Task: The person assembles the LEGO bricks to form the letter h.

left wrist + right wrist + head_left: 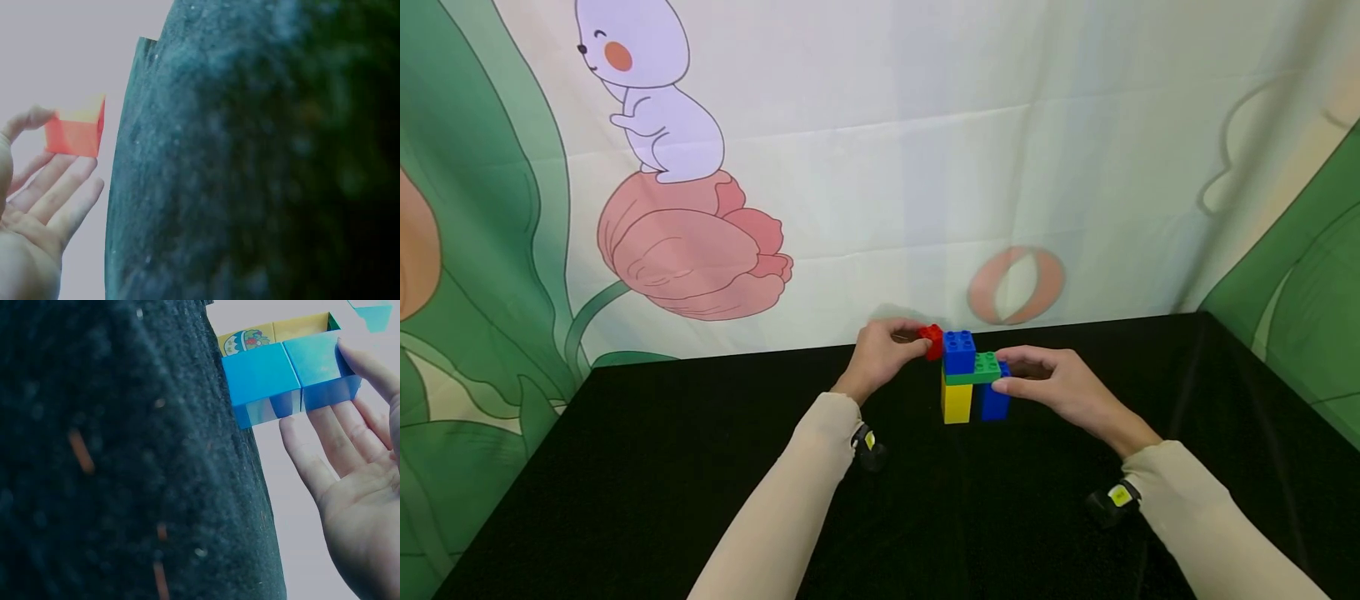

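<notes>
My left hand pinches a red toy brick between thumb and fingers, just left of a small brick structure. The same red brick shows in the left wrist view. In the structure, a yellow pillar and a blue pillar stand under a green brick. An upper blue brick sits on the green brick's left part. My right hand grips the blue pillar's upper part, thumb on the near side. Two stacked blue bricks form that pillar. Whether red touches blue, I cannot tell.
A black cloth-covered table lies under the bricks. Close behind the structure hangs a pale printed curtain. One yellow brick carries a printed picture.
</notes>
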The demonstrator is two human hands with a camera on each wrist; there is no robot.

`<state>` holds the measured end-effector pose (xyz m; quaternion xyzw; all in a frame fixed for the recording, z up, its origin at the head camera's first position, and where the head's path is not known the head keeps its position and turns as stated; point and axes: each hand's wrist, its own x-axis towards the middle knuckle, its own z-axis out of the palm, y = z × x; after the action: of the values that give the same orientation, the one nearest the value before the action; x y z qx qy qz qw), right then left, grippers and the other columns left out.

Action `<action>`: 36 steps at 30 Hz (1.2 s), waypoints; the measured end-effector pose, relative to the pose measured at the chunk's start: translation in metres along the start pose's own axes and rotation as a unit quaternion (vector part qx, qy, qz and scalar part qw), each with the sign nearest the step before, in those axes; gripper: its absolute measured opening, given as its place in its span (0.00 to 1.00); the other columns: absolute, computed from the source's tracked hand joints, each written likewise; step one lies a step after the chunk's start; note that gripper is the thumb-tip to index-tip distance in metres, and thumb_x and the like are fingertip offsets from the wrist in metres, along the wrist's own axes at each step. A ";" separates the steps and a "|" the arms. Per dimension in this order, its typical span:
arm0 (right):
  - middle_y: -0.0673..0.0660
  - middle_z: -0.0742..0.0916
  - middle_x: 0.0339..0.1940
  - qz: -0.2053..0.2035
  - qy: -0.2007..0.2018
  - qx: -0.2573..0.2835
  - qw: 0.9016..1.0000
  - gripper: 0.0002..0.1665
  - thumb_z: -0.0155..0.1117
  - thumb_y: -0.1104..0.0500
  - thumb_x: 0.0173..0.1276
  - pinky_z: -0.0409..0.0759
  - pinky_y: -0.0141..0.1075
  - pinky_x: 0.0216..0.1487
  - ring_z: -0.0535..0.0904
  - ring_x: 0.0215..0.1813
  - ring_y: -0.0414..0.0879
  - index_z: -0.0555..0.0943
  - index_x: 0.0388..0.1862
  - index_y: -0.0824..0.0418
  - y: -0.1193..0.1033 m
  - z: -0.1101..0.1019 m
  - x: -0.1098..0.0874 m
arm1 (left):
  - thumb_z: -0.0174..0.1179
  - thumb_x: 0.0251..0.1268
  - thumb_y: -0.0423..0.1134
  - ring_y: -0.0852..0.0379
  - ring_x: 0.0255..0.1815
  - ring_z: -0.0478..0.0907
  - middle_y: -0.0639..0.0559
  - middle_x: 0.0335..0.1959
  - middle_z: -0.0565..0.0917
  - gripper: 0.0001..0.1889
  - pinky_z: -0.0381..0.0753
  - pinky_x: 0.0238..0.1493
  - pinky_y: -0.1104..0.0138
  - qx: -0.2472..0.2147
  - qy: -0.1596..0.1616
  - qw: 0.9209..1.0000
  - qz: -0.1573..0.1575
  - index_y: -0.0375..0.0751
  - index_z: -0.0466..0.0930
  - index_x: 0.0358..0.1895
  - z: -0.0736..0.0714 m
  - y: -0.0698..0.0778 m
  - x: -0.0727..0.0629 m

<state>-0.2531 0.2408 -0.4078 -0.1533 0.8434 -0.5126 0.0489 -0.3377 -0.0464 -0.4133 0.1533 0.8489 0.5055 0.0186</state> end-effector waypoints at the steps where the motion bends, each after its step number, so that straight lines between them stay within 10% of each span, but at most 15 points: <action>1: 0.62 0.84 0.66 0.000 0.000 0.000 1.000 0.33 0.73 0.48 0.74 0.82 0.52 0.65 0.80 0.65 0.59 0.78 0.72 0.62 0.000 0.000 0.000 | 0.69 0.74 0.42 0.51 0.50 0.85 0.49 0.51 0.89 0.16 0.88 0.52 0.62 0.002 -0.001 1.000 0.005 0.39 0.88 0.59 -0.001 0.001 -0.002; 36: 0.63 0.83 0.67 0.009 0.004 -0.005 1.000 0.33 0.72 0.47 0.75 0.82 0.51 0.64 0.80 0.65 0.59 0.78 0.72 0.61 -0.001 0.000 0.000 | 0.66 0.78 0.39 0.50 0.55 0.86 0.45 0.56 0.89 0.19 0.86 0.57 0.62 -0.096 0.051 0.985 0.134 0.36 0.84 0.65 -0.030 0.064 -0.047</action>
<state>-0.2531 0.2401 -0.4069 -0.1446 0.8473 -0.5086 0.0495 -0.2827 -0.0572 -0.3494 0.2374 0.7677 0.5900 -0.0781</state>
